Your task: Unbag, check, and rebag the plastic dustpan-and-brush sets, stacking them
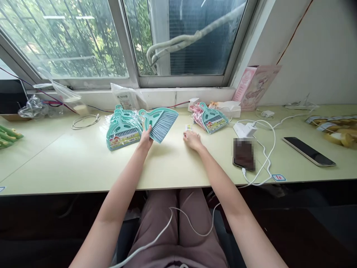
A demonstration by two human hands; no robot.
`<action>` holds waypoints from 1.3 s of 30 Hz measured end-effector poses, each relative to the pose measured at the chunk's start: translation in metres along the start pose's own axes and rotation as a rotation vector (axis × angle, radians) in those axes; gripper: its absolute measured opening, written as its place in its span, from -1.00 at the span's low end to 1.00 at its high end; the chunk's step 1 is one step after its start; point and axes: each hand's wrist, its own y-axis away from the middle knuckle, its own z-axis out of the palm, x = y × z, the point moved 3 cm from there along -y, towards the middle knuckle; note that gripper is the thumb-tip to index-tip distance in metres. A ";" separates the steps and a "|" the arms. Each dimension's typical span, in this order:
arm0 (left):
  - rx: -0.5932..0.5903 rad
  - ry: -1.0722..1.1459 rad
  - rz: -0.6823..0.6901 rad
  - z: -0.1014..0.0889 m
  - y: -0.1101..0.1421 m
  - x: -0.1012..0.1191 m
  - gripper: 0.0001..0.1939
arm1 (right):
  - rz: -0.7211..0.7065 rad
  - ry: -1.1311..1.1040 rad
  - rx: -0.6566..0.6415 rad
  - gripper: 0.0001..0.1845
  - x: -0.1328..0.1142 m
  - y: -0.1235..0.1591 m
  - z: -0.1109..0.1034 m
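Note:
My left hand (146, 140) is wrapped round the near edge of a mint-green dustpan and brush set (158, 123), which is tilted with its blue-grey bristles towards the right. My right hand (192, 140) rests on the table with its fingers curled closed. A small white and yellow label (189, 127) lies just beyond its fingers; whether anything is pinched in them is hidden. Left of the held set are several wrapped mint-green dustpan sets (124, 130), stacked with printed labels. Pink and mint-green wrapped sets (213, 119) lie to the right, beyond my right hand.
A phone (244, 154) with a white charging cable (269, 149) lies on the right, near another dark phone (309, 150). A pink box (255, 87) stands by the window. Yellow bundles (338, 130) are far right, green ones (9, 136) far left. The table's front edge crosses below my forearms.

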 end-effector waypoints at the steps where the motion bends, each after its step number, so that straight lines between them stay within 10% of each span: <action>1: 0.011 0.033 0.002 -0.001 0.000 0.001 -0.51 | -0.107 -0.075 -0.085 -0.68 -0.009 0.002 0.003; 5: 0.023 0.098 -0.042 -0.004 0.001 0.001 -0.47 | -0.390 -0.395 -0.366 -0.72 -0.033 0.013 0.005; 8: 0.007 0.122 -0.033 -0.005 0.003 0.003 -0.42 | -0.345 -0.548 -0.480 -0.72 -0.031 0.014 0.003; 16: -0.001 0.116 -0.033 -0.002 0.007 0.000 -0.34 | -0.130 -0.186 -0.108 -0.31 -0.013 0.004 0.005; 28: 0.041 0.065 -0.085 0.001 0.013 0.000 -0.36 | -0.023 -0.097 -0.148 -0.65 -0.009 0.009 -0.007; 34: 0.029 0.047 -0.071 -0.002 0.014 -0.002 -0.30 | 0.035 -0.110 -0.133 -0.15 -0.007 0.012 -0.005; 39: 0.048 0.038 -0.062 -0.007 0.013 -0.004 -0.28 | 0.038 -0.094 -0.094 -0.13 -0.004 0.013 -0.012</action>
